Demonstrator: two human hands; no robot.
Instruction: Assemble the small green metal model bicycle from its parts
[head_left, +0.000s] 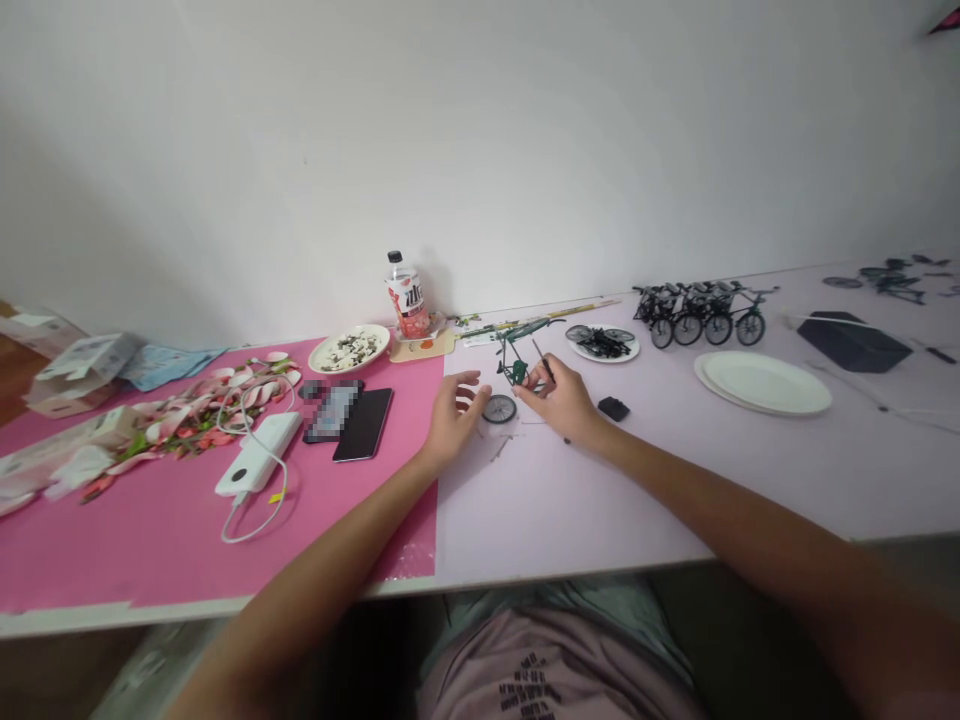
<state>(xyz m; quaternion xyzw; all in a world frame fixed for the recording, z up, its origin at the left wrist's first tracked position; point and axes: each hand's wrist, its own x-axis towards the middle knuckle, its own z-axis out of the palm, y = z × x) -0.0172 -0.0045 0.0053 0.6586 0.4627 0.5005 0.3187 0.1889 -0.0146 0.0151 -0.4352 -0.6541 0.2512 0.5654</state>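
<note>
Grasps green frame (515, 371) in grip of right hand (561, 397), plus, probably, dark tool (541, 356). Has grip of left hand (451, 417) released, just beside wheel (499, 408) on surface (525, 520).

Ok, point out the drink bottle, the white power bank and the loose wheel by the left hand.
Drink bottle (409, 298): head view, on its label.
White power bank (262, 452): head view, top face.
Loose wheel (499, 409): head view, hub.

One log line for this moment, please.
right hand: holds green bicycle frame | left hand: open, near loose wheel | farther back: bottle, row of bicycles
</note>
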